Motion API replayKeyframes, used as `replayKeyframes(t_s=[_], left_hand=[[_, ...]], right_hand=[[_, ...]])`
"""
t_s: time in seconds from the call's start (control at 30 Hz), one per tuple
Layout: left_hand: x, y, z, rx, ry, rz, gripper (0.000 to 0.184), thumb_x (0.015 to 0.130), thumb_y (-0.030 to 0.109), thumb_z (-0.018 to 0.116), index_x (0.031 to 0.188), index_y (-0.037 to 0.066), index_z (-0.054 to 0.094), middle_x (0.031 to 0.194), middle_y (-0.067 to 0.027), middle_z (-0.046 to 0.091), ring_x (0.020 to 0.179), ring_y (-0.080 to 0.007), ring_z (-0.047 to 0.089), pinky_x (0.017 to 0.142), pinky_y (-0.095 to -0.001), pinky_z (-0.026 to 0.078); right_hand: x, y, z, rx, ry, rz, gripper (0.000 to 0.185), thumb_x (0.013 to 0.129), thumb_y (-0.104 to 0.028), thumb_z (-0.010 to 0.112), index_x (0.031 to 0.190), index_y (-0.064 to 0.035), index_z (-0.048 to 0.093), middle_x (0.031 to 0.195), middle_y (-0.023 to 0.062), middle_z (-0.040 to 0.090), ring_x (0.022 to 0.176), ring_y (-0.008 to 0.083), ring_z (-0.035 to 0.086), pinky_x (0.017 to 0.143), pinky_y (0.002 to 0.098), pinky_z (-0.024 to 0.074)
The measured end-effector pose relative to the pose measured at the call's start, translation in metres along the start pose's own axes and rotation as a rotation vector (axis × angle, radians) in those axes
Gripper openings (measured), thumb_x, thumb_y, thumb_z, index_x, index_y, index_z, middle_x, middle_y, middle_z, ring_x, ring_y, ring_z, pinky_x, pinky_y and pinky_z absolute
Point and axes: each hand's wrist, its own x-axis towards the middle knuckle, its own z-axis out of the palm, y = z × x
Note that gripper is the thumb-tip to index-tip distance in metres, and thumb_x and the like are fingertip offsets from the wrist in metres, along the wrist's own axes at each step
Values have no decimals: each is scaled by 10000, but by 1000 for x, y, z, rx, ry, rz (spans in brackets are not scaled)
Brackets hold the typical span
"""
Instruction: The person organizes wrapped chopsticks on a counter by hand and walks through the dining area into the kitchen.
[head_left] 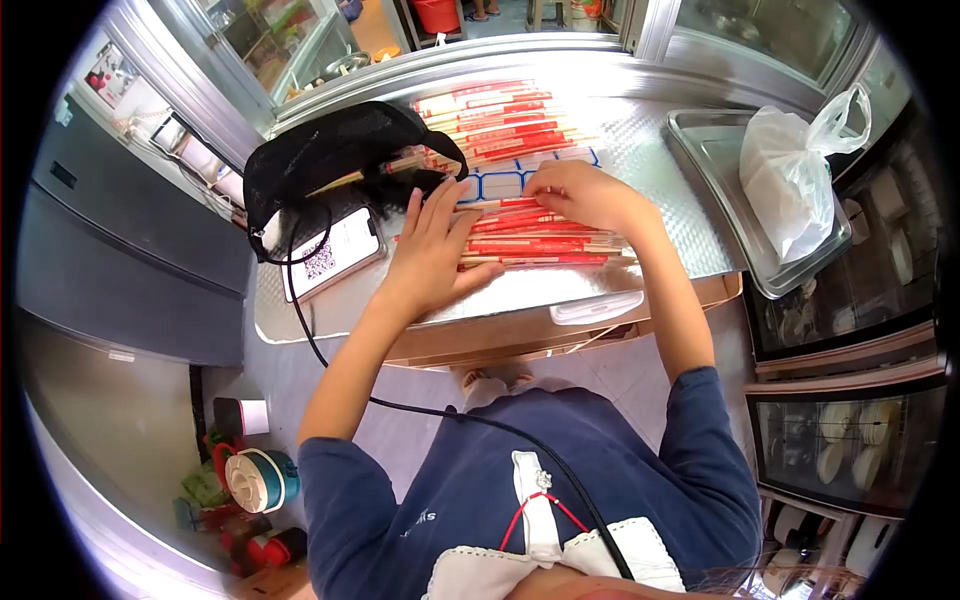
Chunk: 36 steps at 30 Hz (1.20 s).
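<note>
Paper-wrapped chopsticks with red printing lie in two groups on the silvery counter: a near pile [540, 246] and a far pile [505, 120]. My left hand [436, 250] rests with fingers spread over the left ends of the near pile, its thumb along the front edge. At the pile's far edge my right hand [585, 195] has its fingers closed in a pinch on wrapped chopsticks; the fingertips are partly hidden. Between the two piles lies a sheet of blue-bordered labels [502, 186], just beyond both hands.
A black mesh bag [310, 165] sits at the back left beside a QR-code board [335, 255]. A black cable [430, 405] crosses my body. On the right, a metal tray [705, 180] carries a white plastic bag [790, 180]. A white case [597, 308] lies at the front edge.
</note>
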Motion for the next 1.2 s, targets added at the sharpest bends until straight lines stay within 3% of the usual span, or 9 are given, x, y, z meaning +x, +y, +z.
replayKeyframes(t_s=[0.13, 0.23, 0.37, 0.5, 0.7, 0.8, 0.83, 1.03, 1.2], left_hand=[[2, -2, -1, -287, -160, -114, 614, 697, 435, 579, 1116, 10, 433, 1126, -174, 438, 1045, -321, 419, 891, -399, 323], [4, 2, -6, -348, -182, -175, 630, 696, 440, 577, 1131, 11, 423, 1100, -181, 470, 1021, -319, 444, 892, -398, 324], [2, -2, 0, -258, -180, -134, 645, 696, 453, 569, 1138, 7, 420, 1124, -180, 462, 1028, -313, 442, 890, -394, 325], [1, -2, 1, -236, -170, -125, 637, 699, 459, 561, 1129, 8, 429, 1122, -176, 463, 1033, -307, 436, 897, -395, 315], [1, -4, 3, -230, -119, -93, 609, 673, 406, 600, 1120, 24, 440, 1079, -174, 484, 982, -321, 456, 857, -390, 341], [2, -1, -2, -239, -117, -108, 621, 666, 405, 611, 1123, 22, 437, 1060, -181, 487, 960, -328, 460, 854, -388, 343], [2, 0, -4, -248, -114, -121, 620, 665, 403, 614, 1120, 20, 437, 1052, -181, 487, 957, -332, 459, 853, -387, 344], [1, -1, -2, -196, -35, -62, 589, 646, 399, 637, 1057, 13, 467, 1012, -166, 474, 971, -334, 436, 864, -401, 333], [0, -2, 1, -172, 5, -47, 602, 655, 419, 618, 1068, 13, 454, 1050, -165, 470, 988, -326, 437, 863, -394, 328]], right_hand=[[-2, -11, 0, -56, -80, 87, 173, 763, -42, 482, 911, 0, 560, 926, 126, 542, 878, 267, 508, 789, 327, 397], [-6, -7, -3, -49, 57, -84, 201, 761, -37, 474, 944, -3, 553, 1018, 120, 521, 967, 267, 469, 843, 323, 379], [2, 11, -4, -268, 304, 70, 306, 742, -25, 475, 1046, -24, 502, 1108, 109, 476, 1047, 283, 414, 901, 345, 346], [2, 18, 2, -366, 209, 246, 352, 743, -65, 484, 1096, -52, 473, 1154, 101, 438, 1065, 274, 400, 886, 363, 346], [9, 12, 1, -512, 159, 269, 198, 768, -110, 472, 951, -55, 522, 1020, 108, 480, 1044, 257, 401, 846, 419, 342], [9, 5, -7, -437, 79, 252, 161, 770, -117, 474, 909, -50, 521, 992, 102, 487, 1032, 254, 406, 832, 425, 340], [7, 11, -2, -473, 194, 161, 83, 755, -112, 517, 805, -51, 489, 886, 84, 484, 935, 249, 449, 780, 378, 362], [2, 2, -14, -212, -112, 266, 87, 749, -56, 502, 827, -53, 540, 860, 114, 509, 829, 277, 506, 719, 328, 401], [-5, 0, -16, -154, -168, 275, 151, 763, -24, 461, 862, -47, 572, 918, 125, 510, 885, 273, 490, 756, 331, 392]])
